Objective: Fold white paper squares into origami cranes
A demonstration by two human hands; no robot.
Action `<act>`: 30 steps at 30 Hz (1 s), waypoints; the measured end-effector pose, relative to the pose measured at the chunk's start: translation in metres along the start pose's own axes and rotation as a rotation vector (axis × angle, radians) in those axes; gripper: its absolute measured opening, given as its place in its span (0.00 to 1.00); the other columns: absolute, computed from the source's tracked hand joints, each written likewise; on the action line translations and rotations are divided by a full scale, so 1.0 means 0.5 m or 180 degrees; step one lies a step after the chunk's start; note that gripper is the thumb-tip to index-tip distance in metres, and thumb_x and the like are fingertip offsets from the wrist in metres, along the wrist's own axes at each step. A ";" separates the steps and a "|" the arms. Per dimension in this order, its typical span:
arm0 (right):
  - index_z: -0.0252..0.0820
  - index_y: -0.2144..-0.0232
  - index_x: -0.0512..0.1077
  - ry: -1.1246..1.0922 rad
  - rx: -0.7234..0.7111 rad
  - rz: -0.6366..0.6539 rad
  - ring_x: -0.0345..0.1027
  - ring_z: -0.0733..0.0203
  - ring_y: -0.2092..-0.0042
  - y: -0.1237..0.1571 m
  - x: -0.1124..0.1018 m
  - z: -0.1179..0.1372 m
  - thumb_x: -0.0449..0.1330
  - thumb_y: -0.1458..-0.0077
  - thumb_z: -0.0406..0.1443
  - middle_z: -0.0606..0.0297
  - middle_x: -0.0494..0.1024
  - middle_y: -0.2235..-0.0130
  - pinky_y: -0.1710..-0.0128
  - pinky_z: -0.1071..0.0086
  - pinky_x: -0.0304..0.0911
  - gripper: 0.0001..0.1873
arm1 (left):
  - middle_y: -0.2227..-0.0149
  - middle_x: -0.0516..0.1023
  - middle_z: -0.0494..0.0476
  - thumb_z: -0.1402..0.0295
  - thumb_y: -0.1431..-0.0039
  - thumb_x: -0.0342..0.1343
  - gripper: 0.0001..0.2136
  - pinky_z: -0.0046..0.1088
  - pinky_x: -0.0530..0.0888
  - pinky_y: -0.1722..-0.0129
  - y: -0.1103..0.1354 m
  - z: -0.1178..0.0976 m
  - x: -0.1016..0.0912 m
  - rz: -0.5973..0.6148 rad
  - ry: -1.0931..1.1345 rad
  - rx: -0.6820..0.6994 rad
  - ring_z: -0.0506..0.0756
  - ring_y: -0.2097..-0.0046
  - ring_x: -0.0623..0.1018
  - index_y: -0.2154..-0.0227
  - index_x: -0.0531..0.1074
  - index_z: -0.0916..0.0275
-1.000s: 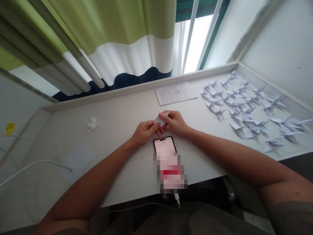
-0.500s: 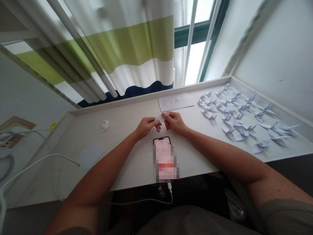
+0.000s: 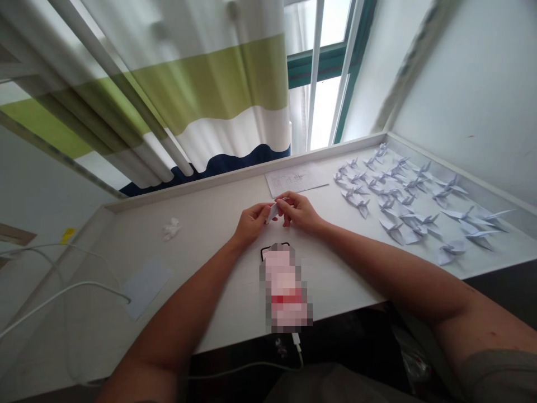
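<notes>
Between my two hands, above the middle of the white table, is a small piece of folded white paper. My left hand pinches its left side with thumb and fingers. On the other side my right hand grips its upper right part, the fingers curled round it. Much of the paper is hidden by the fingers, so its exact folds cannot be made out. Just below the hands lies a phone with a blurred pinkish screen. Several folded white paper cranes stand on the table to the right of my hands.
Behind my hands lies a printed paper sheet. Left are a crumpled white tissue, a blank paper square and a white cable. A charging cable runs from the phone over the front edge. A striped curtain hangs behind.
The folded paper has turned in my fingers and now stands more steeply tilted. My hands have drawn slightly closer together. The whole view has shifted a little with my head.
</notes>
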State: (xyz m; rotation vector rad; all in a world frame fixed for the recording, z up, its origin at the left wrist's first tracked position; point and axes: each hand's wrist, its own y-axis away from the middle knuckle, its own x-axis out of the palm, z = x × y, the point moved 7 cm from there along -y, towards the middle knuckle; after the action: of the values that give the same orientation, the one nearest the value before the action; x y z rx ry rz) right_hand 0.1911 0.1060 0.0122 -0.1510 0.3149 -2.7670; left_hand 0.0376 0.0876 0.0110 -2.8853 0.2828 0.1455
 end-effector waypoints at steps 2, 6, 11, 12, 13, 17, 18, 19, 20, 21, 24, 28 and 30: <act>0.42 0.59 0.71 0.0017 -0.0001 0.0038 0.69 0.68 0.81 -0.001 -0.002 0.000 0.69 0.42 0.57 0.72 0.78 0.74 0.82 0.73 0.66 0.27 | 0.67 0.85 0.57 0.43 0.41 0.68 0.27 0.30 0.73 0.65 -0.003 0.005 0.005 0.0132 0.0131 -0.0013 0.55 0.64 0.83 0.53 0.82 0.63; 0.43 0.56 0.71 -0.0021 -0.0004 0.0048 0.69 0.68 0.81 -0.001 -0.006 -0.002 0.70 0.42 0.57 0.73 0.78 0.73 0.80 0.72 0.68 0.27 | 0.64 0.86 0.59 0.46 0.41 0.69 0.25 0.30 0.73 0.65 -0.008 0.007 0.011 0.0244 0.0254 0.0047 0.55 0.63 0.83 0.52 0.82 0.63; 0.43 0.52 0.69 -0.0244 0.0003 0.0085 0.73 0.67 0.75 0.004 0.003 0.004 0.74 0.46 0.54 0.76 0.74 0.72 0.71 0.69 0.74 0.30 | 0.66 0.86 0.58 0.45 0.42 0.69 0.26 0.30 0.72 0.68 -0.011 0.012 0.003 -0.0001 0.0319 -0.0045 0.55 0.64 0.83 0.54 0.82 0.63; 0.43 0.50 0.69 -0.0260 0.0028 0.0097 0.74 0.66 0.74 0.006 0.006 0.005 0.75 0.47 0.53 0.76 0.75 0.71 0.70 0.68 0.75 0.32 | 0.67 0.85 0.58 0.44 0.43 0.69 0.26 0.29 0.72 0.68 -0.011 0.012 0.002 -0.0045 0.0319 -0.0051 0.55 0.65 0.83 0.55 0.82 0.63; 0.43 0.49 0.68 -0.0260 0.0057 0.0113 0.75 0.64 0.72 0.007 0.008 0.006 0.75 0.47 0.52 0.75 0.75 0.71 0.69 0.68 0.75 0.33 | 0.67 0.85 0.58 0.44 0.44 0.70 0.26 0.29 0.73 0.68 -0.010 0.011 0.001 -0.0070 0.0300 -0.0050 0.55 0.65 0.83 0.56 0.82 0.63; 0.43 0.46 0.66 -0.0242 0.0128 0.0161 0.76 0.63 0.70 0.009 0.009 0.004 0.75 0.47 0.51 0.73 0.77 0.70 0.66 0.65 0.76 0.35 | 0.66 0.86 0.58 0.44 0.44 0.70 0.25 0.29 0.75 0.67 -0.007 0.011 0.000 -0.0095 0.0124 -0.0096 0.55 0.65 0.82 0.58 0.83 0.63; 0.43 0.46 0.66 -0.0243 0.0122 0.0168 0.76 0.63 0.70 0.008 0.007 0.002 0.75 0.47 0.50 0.74 0.76 0.70 0.66 0.65 0.76 0.35 | 0.66 0.86 0.58 0.43 0.44 0.69 0.25 0.29 0.75 0.68 -0.006 0.011 0.000 -0.0105 0.0092 -0.0115 0.55 0.64 0.83 0.58 0.83 0.63; 0.43 0.46 0.66 -0.0237 0.0109 0.0177 0.76 0.63 0.70 0.007 0.006 0.001 0.75 0.47 0.50 0.74 0.76 0.70 0.66 0.65 0.75 0.35 | 0.65 0.86 0.59 0.42 0.44 0.68 0.26 0.29 0.76 0.68 -0.006 0.012 -0.001 -0.0115 0.0075 -0.0133 0.56 0.64 0.83 0.58 0.83 0.63; 0.43 0.46 0.66 -0.0222 0.0091 0.0180 0.76 0.63 0.70 0.007 0.004 0.000 0.75 0.46 0.49 0.74 0.75 0.70 0.66 0.66 0.75 0.34 | 0.65 0.86 0.59 0.42 0.44 0.67 0.27 0.29 0.76 0.68 -0.005 0.012 -0.002 -0.0122 0.0068 -0.0147 0.56 0.64 0.83 0.58 0.83 0.63; 0.43 0.46 0.66 -0.0202 0.0072 0.0177 0.76 0.63 0.70 0.006 0.002 0.000 0.75 0.46 0.49 0.75 0.75 0.70 0.66 0.66 0.75 0.34 | 0.65 0.86 0.59 0.41 0.44 0.67 0.27 0.29 0.76 0.69 -0.005 0.013 -0.002 -0.0122 0.0069 -0.0158 0.56 0.63 0.84 0.58 0.83 0.63; 0.44 0.46 0.65 -0.0156 0.0009 0.0118 0.76 0.63 0.70 0.006 -0.001 0.001 0.75 0.46 0.46 0.75 0.75 0.70 0.66 0.66 0.75 0.33 | 0.65 0.86 0.59 0.41 0.42 0.66 0.27 0.29 0.78 0.68 -0.004 0.011 -0.003 -0.0098 0.0078 -0.0171 0.57 0.63 0.84 0.59 0.83 0.63; 0.45 0.44 0.62 -0.0155 -0.0089 0.0136 0.73 0.64 0.70 0.008 0.003 0.004 0.76 0.47 0.44 0.77 0.71 0.70 0.66 0.66 0.73 0.36 | 0.64 0.86 0.59 0.43 0.40 0.64 0.25 0.29 0.79 0.67 -0.004 0.009 -0.001 -0.0010 0.0084 -0.0172 0.56 0.62 0.83 0.61 0.83 0.63; 0.45 0.43 0.62 -0.0126 -0.0121 0.0155 0.71 0.65 0.70 0.010 0.006 0.002 0.77 0.49 0.44 0.78 0.69 0.70 0.67 0.67 0.71 0.38 | 0.64 0.86 0.59 0.42 0.41 0.65 0.25 0.29 0.79 0.67 -0.005 0.009 0.000 0.0000 0.0087 -0.0163 0.56 0.63 0.83 0.61 0.83 0.63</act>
State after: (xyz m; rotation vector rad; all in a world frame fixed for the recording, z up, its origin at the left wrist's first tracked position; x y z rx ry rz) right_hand 0.1901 0.1003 0.0120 -0.2046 0.3563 -2.7075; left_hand 0.0380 0.0912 0.0072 -2.9401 0.2881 0.1150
